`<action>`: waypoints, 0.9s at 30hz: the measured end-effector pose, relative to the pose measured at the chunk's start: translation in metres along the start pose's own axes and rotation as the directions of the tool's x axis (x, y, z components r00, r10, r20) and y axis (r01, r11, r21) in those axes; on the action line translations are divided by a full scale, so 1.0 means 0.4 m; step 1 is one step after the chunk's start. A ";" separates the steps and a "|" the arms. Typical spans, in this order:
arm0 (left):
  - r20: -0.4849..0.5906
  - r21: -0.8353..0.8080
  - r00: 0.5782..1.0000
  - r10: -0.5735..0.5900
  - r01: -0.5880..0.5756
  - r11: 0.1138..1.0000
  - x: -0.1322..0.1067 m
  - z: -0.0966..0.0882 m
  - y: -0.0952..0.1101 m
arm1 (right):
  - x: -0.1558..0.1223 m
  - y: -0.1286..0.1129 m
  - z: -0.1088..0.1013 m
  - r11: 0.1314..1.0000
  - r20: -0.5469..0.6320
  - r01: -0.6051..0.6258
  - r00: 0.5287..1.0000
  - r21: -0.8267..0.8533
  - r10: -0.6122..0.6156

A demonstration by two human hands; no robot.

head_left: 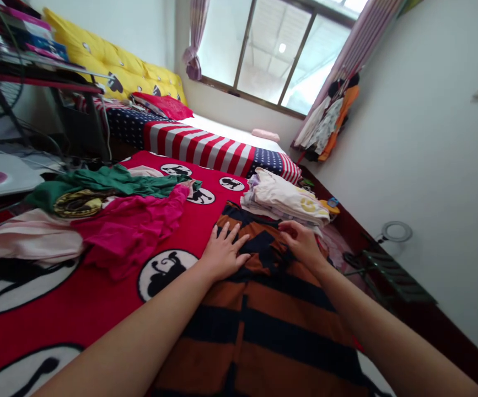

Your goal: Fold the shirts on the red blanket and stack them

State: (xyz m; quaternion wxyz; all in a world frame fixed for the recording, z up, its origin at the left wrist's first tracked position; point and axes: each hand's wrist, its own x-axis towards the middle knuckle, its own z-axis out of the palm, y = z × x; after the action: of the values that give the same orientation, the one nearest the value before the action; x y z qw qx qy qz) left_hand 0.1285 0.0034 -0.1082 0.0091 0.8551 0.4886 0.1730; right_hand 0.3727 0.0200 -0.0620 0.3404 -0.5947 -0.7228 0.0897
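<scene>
A brown and navy striped shirt [288, 314] is spread over the red blanket in front of me, bunched into creases toward its far end. My left hand [225, 251] lies flat on the upper left of the shirt, fingers spread. Near the shirt's far right part, my right hand [302, 242] has its fingers curled in and thumb close to the forefinger, apparently pinching the cloth. Its fingertips are partly hidden. Just beyond the shirt sits a stack of folded light clothes [282, 196], with a yellow smiley print on the top piece.
Loose clothes lie left on the red blanket [110, 314]: a magenta garment [135, 229], a green one [110, 182] and a pale one [32, 237]. A bed [197, 140] stands beyond. Right are hanging clothes [329, 121], a ring light [396, 231] and a dark green slatted rack [399, 275].
</scene>
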 end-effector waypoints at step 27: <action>0.034 -0.013 0.999 0.001 0.000 1.000 0.002 -0.022 -0.004 | -0.113 -0.070 -0.211 0.881 -0.182 0.011 0.977 -0.473 -0.110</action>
State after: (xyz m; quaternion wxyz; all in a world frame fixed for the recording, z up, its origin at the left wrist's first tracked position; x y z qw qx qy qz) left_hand 0.1251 0.0036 -0.0999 0.0227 0.8580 0.4870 0.1617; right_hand 0.4037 -0.0525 -0.0012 0.2611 -0.6424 -0.7025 -0.1600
